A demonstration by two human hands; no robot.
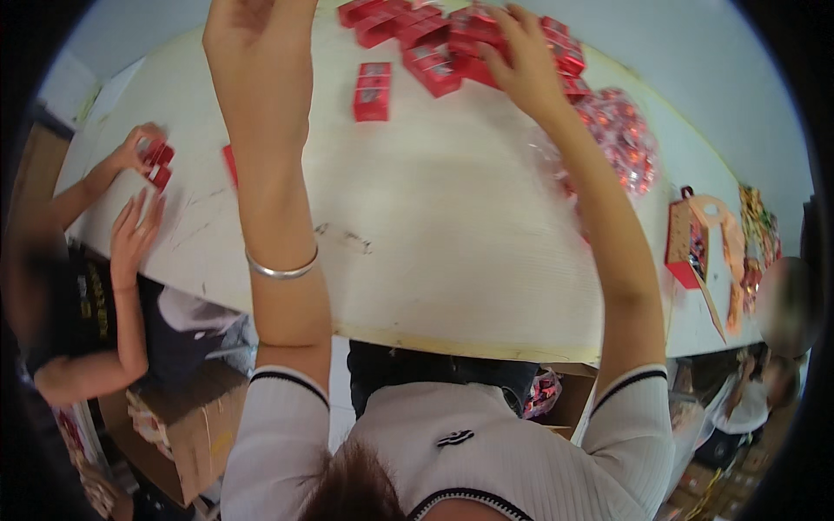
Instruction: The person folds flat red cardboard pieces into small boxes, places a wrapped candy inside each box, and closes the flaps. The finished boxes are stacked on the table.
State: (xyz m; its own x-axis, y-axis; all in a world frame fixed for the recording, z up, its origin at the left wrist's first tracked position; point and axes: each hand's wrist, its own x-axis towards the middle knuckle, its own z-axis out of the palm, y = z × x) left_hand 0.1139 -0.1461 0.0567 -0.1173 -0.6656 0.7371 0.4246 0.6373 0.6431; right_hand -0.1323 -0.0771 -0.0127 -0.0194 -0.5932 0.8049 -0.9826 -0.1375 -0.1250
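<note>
My right hand (528, 69) reaches over a cluster of small red boxes (432, 69) at the far side of the table, thumb and fingers spread against them. No box is plainly lifted in it. My left hand (252, 17) is at the top edge, and its fingers are cut off from sight. A single red box (372, 91) stands apart, between my two hands. Beside my right forearm lies a clear plastic bag (621, 143) full of shiny red and pink wrapped pieces. Part of another red thing (230, 165) shows behind my left forearm.
At the left, a co-worker's hands (139, 174) hold red boxes over the same white table (417, 226). An open box with a peach ribbon (691, 239) stands at the right. Cardboard cartons (195, 425) sit below the table's near edge.
</note>
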